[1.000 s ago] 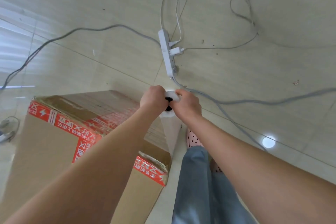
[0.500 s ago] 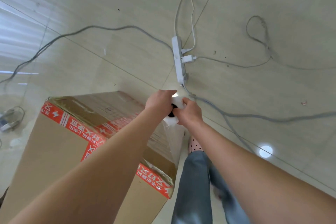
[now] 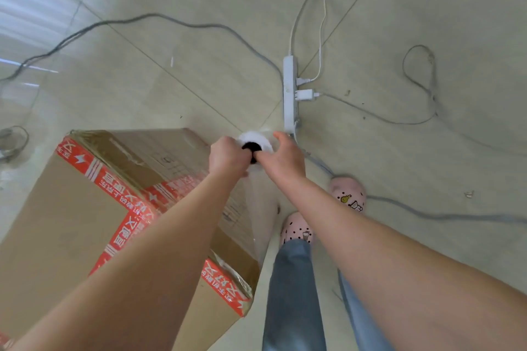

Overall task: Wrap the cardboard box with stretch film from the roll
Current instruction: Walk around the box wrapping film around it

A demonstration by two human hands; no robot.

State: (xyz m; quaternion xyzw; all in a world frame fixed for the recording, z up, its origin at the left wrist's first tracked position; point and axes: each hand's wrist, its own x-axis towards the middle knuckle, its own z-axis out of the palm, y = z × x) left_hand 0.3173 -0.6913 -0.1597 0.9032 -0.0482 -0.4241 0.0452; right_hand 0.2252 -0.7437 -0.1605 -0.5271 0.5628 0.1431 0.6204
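Note:
A large cardboard box (image 3: 68,225) sealed with red printed tape stands on the floor at lower left. Just past its right side, the stretch film roll (image 3: 254,141) is held upright, its white end and dark core facing me. My left hand (image 3: 228,155) grips the roll's top from the left. My right hand (image 3: 281,158) holds it from the right, thumb at the core. Clear film (image 3: 261,208) hangs down from the roll along the box's right face.
A white power strip (image 3: 289,94) with plugged chargers lies on the tiled floor just beyond the roll. Grey cables (image 3: 182,24) snake across the floor on both sides. My feet in pink slippers (image 3: 349,194) and jeans stand right of the box.
The view has shifted left and down around the box, so the power strip now sits further right. Both hands stay on the roll, which has moved along the box's right side.

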